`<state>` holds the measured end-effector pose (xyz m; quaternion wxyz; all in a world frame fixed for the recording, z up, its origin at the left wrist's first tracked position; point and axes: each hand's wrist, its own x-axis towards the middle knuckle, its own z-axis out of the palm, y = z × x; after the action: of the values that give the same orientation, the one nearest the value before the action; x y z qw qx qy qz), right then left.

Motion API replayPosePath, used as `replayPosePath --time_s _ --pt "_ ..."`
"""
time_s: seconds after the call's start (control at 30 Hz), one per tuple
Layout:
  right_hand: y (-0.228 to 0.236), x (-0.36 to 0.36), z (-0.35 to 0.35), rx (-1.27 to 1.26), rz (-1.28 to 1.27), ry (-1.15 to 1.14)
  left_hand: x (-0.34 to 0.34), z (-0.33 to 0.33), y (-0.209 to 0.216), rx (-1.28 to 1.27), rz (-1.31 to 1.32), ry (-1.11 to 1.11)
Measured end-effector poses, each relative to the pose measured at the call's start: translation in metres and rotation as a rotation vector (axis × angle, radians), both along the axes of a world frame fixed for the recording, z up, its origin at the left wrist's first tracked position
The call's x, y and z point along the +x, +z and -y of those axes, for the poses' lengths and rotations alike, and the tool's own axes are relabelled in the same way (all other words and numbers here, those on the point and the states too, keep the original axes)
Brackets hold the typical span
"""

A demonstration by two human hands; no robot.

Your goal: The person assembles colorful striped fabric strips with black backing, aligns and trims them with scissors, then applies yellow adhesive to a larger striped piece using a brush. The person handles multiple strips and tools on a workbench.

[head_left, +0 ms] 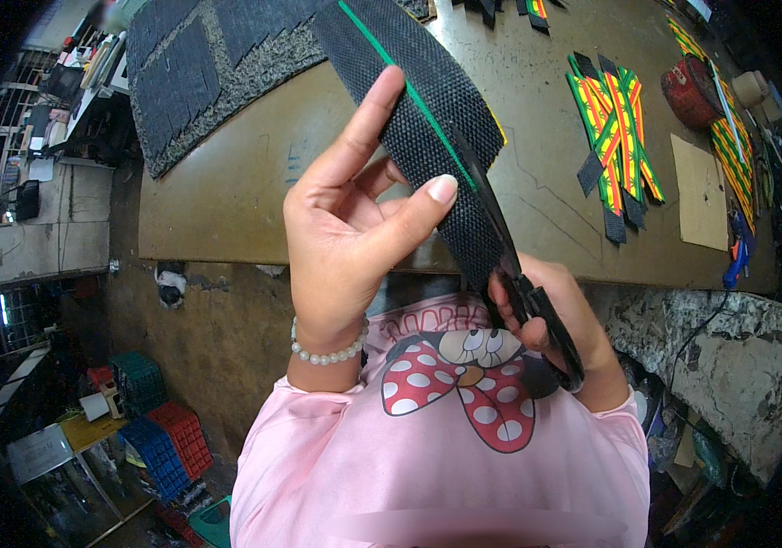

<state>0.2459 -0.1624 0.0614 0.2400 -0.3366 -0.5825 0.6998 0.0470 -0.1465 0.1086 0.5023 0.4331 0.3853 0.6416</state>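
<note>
My left hand [341, 215] pinches a wide black woven strap [457, 96] between thumb and fingers, the index finger stretched along its face. A green line runs lengthwise down the strap, and a thin yellow edge shows on its right side. Black-handled scissors [546, 320] are in my right hand [574, 315], its fingers wrapped through the handles. Their dark blades point up along the strap's lower right part, close to the end of the green line. Whether the blades are closed on the material cannot be made out.
Beneath the strap lies a brown tabletop [217, 205]. On it are black cut pieces on a speckled grey mat [155, 151], a pile of red, yellow and green strips [618, 137], a cardboard piece [702, 192] and a blue tool [738, 251]. Crates [181, 438] stand lower left.
</note>
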Motion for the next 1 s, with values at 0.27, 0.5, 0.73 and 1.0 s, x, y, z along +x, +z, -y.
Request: replayPosePath --time_s 0.27,0.5,0.73,1.0 --pt "0.02 -0.006 0.005 -0.15 0.109 -0.069 -0.002 -0.001 -0.006 0.076 0.064 -0.066" --pt "0.01 -0.004 0.006 0.003 0.013 -0.003 -0.001 0.001 -0.005 0.081 0.049 -0.07" --pt "0.014 0.002 0.006 -0.183 -0.055 0.108 0.002 0.005 -0.001 0.057 -0.007 -0.064" --pt "0.015 -0.001 0.002 0.011 -0.003 0.111 0.003 0.004 -0.004 0.074 0.013 -0.066"
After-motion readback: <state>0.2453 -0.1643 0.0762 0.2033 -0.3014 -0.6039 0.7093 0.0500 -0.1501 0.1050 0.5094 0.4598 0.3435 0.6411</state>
